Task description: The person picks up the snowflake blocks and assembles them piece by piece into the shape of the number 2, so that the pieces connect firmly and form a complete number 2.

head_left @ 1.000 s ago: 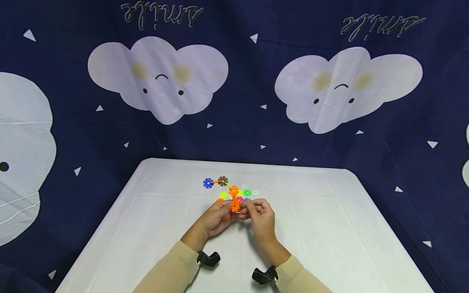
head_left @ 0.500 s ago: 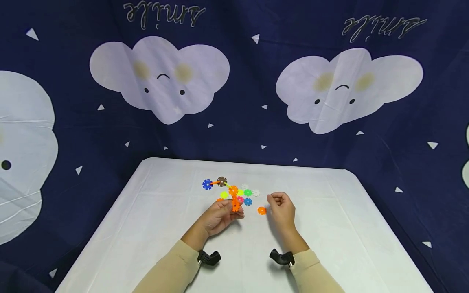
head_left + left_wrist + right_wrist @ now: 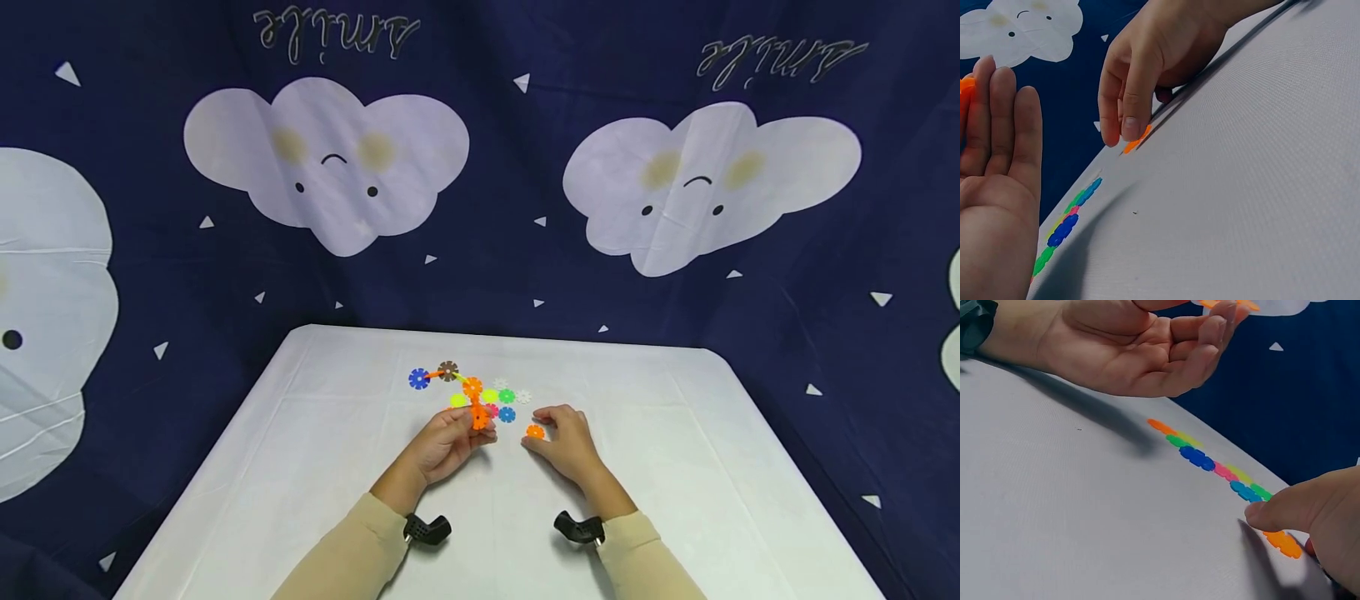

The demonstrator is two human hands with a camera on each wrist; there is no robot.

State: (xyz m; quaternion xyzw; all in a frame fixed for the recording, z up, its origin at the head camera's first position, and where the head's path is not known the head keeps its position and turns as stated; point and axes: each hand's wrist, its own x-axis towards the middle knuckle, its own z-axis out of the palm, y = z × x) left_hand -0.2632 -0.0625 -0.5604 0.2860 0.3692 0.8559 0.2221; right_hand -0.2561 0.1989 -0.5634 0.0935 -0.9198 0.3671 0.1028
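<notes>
My left hand (image 3: 442, 446) pinches the orange snowflake disc (image 3: 479, 418) at the near end of a linked chain. From it the chain runs away to another orange disc (image 3: 472, 387), a brown disc (image 3: 448, 371) and a blue disc (image 3: 419, 379). To the right, a loose orange disc (image 3: 535, 431) lies flat on the table. My right hand (image 3: 570, 446) is over it, thumb and forefinger spread on either side. In the right wrist view, the thumb is apart from that loose disc (image 3: 1282, 544); the left wrist view shows fingers just above it.
Several loose discs lie beyond my hands, among them a light-blue one (image 3: 507, 414), a green one (image 3: 507, 396), a yellow one (image 3: 458, 401) and a white one (image 3: 524, 397). The white table (image 3: 637, 392) ends at a dark blue cloud-print curtain (image 3: 510, 167).
My right hand has moved right, away from the left hand; a loose orange disc now lies on the table there. Its thumb and forefinger have spread around that disc. The left hand keeps its hold.
</notes>
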